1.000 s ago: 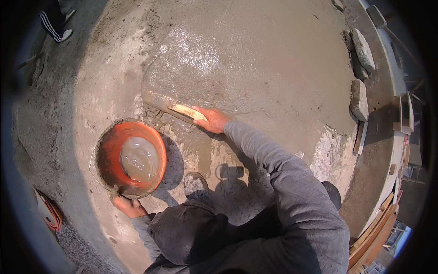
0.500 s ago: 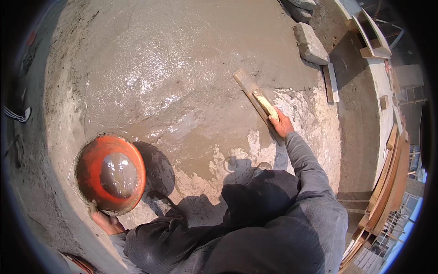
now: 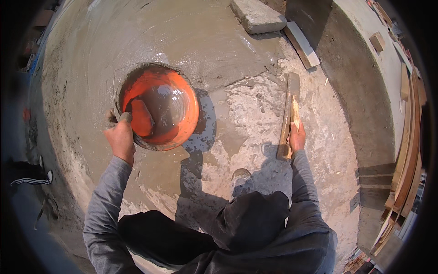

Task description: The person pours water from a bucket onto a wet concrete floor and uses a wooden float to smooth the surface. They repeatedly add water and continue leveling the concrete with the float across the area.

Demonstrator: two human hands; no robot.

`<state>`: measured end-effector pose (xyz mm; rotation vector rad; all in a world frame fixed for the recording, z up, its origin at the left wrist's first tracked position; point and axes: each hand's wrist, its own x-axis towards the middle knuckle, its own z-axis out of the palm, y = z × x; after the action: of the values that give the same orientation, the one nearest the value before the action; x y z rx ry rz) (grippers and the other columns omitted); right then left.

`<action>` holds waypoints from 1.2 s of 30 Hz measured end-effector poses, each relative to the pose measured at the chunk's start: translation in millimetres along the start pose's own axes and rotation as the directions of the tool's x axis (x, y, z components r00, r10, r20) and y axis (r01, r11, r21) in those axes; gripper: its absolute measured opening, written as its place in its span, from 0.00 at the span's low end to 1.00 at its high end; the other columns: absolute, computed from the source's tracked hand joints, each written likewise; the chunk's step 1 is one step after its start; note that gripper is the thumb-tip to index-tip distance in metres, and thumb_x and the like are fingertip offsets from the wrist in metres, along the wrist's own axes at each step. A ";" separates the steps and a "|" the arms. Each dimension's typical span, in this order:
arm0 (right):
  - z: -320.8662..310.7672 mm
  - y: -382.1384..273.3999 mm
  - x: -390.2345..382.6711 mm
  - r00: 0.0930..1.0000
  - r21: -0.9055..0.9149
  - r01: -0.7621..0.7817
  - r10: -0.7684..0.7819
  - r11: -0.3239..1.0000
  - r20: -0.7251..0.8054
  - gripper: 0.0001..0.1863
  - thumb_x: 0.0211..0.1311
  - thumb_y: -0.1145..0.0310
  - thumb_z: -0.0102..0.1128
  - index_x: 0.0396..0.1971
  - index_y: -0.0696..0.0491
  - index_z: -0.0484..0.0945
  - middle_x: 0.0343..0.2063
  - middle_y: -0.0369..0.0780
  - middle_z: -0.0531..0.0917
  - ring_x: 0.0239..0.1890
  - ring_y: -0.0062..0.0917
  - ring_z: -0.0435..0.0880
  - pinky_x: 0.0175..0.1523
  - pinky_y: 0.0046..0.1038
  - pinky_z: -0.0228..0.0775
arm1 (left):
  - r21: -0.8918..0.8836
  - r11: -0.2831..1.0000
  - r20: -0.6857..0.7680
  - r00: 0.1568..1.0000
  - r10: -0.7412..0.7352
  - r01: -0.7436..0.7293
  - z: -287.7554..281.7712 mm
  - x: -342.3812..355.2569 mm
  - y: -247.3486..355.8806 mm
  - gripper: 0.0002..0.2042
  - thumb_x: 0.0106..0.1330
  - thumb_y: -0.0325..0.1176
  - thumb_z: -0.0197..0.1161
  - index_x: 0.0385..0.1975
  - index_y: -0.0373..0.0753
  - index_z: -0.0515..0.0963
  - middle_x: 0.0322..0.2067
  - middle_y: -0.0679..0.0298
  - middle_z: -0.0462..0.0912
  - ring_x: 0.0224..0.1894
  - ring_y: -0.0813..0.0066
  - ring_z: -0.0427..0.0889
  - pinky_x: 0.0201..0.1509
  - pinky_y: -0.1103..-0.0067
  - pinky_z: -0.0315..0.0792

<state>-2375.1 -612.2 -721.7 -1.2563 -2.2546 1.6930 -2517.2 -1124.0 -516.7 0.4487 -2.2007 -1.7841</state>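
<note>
My left hand [image 3: 121,138] is closed on the left rim of an orange bucket [image 3: 186,125]. Grey, wet cement slurry [image 3: 166,102] lies inside it, and the bucket's mouth faces up toward me. A thin wire handle loops out past its far left rim. Off to the right, my right hand [image 3: 297,136] wraps round the pale wooden grip of a long, narrow float [image 3: 290,98]. The float is over the rough, drier patch of floor; whether it touches the floor I cannot tell. Wet cement [image 3: 214,36] spreads smoothly beyond the bucket.
A concrete block [image 3: 258,18] and a short board [image 3: 301,44] lie at the far right edge of the wet cement. Along the right run a low wall [image 3: 369,55] and stacked planks [image 3: 406,160]. At the far left another person's shoe [image 3: 48,177] shows.
The bucket has come inward and farther forward in my left hand. My right hand has drawn the float off the wet cement toward the right. The view has shifted too.
</note>
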 end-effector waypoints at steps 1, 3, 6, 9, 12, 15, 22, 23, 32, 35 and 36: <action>-5.1 -1.4 -0.2 1.000 0.008 0.011 -0.011 1.000 0.020 0.28 0.71 0.59 0.54 0.68 0.52 0.65 0.42 0.38 0.81 0.21 0.17 0.74 0.24 0.18 0.66 | 0.088 0.996 0.036 0.999 0.031 -0.034 32.1 5.2 3.6 0.13 0.59 0.21 0.59 0.44 0.30 0.76 0.38 0.62 0.81 0.36 0.78 0.77 0.41 0.79 0.73; -11.6 0.3 1.4 0.997 0.025 0.030 -0.031 0.999 0.065 0.29 0.71 0.60 0.54 0.68 0.53 0.64 0.44 0.38 0.81 0.23 0.18 0.75 0.27 0.17 0.68 | 0.155 0.986 0.025 0.998 0.062 -0.065 93.2 8.6 8.0 0.12 0.56 0.22 0.60 0.40 0.27 0.76 0.34 0.62 0.81 0.35 0.79 0.76 0.39 0.80 0.72; -11.0 -6.6 26.6 0.979 0.064 0.193 -0.197 0.979 0.061 0.29 0.71 0.61 0.55 0.68 0.53 0.64 0.49 0.42 0.82 0.34 0.23 0.82 0.35 0.23 0.75 | 0.197 0.963 0.013 0.982 0.187 -0.186 169.6 -0.2 12.5 0.10 0.55 0.24 0.60 0.36 0.27 0.77 0.30 0.64 0.81 0.31 0.79 0.75 0.35 0.79 0.72; -7.6 -15.1 77.1 0.813 -0.243 0.570 -0.582 0.785 0.025 0.30 0.69 0.62 0.57 0.69 0.52 0.63 0.55 0.48 0.80 0.50 0.36 0.83 0.50 0.31 0.76 | 0.163 0.966 -0.018 0.978 0.208 -0.203 211.6 -5.8 5.1 0.09 0.55 0.24 0.60 0.34 0.28 0.77 0.28 0.64 0.80 0.30 0.79 0.74 0.32 0.79 0.71; -0.3 -61.2 76.3 0.897 -0.410 0.442 -0.395 0.798 0.197 0.31 0.68 0.62 0.57 0.69 0.49 0.63 0.57 0.53 0.78 0.59 0.45 0.78 0.59 0.38 0.72 | 0.105 0.985 -0.038 0.990 0.138 -0.134 216.8 -5.8 3.7 0.10 0.56 0.23 0.59 0.37 0.29 0.77 0.31 0.64 0.81 0.31 0.79 0.74 0.34 0.79 0.71; -11.9 -43.8 62.0 0.759 -0.439 0.651 -0.520 0.619 0.392 0.31 0.67 0.61 0.58 0.69 0.47 0.63 0.57 0.53 0.77 0.56 0.49 0.78 0.60 0.40 0.72 | 0.015 0.999 -0.064 0.997 0.053 -0.052 202.7 -2.1 4.8 0.10 0.57 0.22 0.59 0.39 0.29 0.76 0.31 0.65 0.80 0.32 0.80 0.74 0.34 0.80 0.70; -83.1 -43.9 12.5 0.706 -0.494 0.705 -0.435 0.509 0.559 0.31 0.67 0.62 0.57 0.69 0.45 0.62 0.56 0.52 0.78 0.53 0.49 0.80 0.58 0.42 0.73 | -0.220 0.973 -0.041 0.996 -0.077 0.066 123.4 -7.4 -4.5 0.11 0.58 0.20 0.59 0.40 0.31 0.75 0.34 0.64 0.81 0.33 0.77 0.78 0.39 0.79 0.74; -76.5 -45.7 24.5 0.741 -0.505 0.669 -0.439 0.545 0.508 0.32 0.66 0.62 0.58 0.69 0.43 0.62 0.57 0.51 0.77 0.53 0.48 0.80 0.58 0.42 0.74 | -0.200 0.975 -0.049 0.994 -0.103 0.091 108.2 -8.6 -4.1 0.11 0.58 0.19 0.59 0.40 0.31 0.75 0.34 0.63 0.81 0.34 0.76 0.79 0.40 0.79 0.74; -55.7 -72.8 34.5 0.453 -0.335 0.882 -0.401 0.332 0.796 0.34 0.63 0.63 0.62 0.69 0.45 0.63 0.55 0.49 0.79 0.53 0.47 0.81 0.57 0.41 0.74 | -0.149 0.983 -0.128 0.983 -0.129 0.110 4.2 -10.8 0.5 0.09 0.61 0.21 0.58 0.41 0.34 0.76 0.37 0.61 0.81 0.38 0.72 0.81 0.45 0.76 0.76; -21.1 -64.1 57.2 0.656 -0.373 0.752 -0.565 0.543 0.501 0.33 0.63 0.63 0.63 0.68 0.45 0.65 0.54 0.51 0.80 0.53 0.47 0.81 0.56 0.40 0.75 | -0.153 0.970 -0.159 0.964 -0.212 0.188 -19.6 -11.3 5.3 0.08 0.63 0.22 0.58 0.42 0.35 0.76 0.38 0.62 0.81 0.39 0.72 0.81 0.46 0.75 0.76; -7.3 -72.1 64.2 0.690 -0.334 0.718 -0.558 0.611 0.461 0.31 0.64 0.61 0.62 0.67 0.46 0.67 0.52 0.53 0.80 0.50 0.47 0.83 0.55 0.39 0.76 | -0.138 0.980 -0.117 0.980 -0.161 0.145 -20.5 -9.1 7.3 0.09 0.64 0.24 0.58 0.43 0.35 0.76 0.39 0.62 0.81 0.40 0.72 0.81 0.47 0.75 0.75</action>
<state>-2455.0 -571.3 -685.6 -0.0514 -2.9304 1.1084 -2501.2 -1137.3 -505.6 0.6995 -1.9993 -1.9041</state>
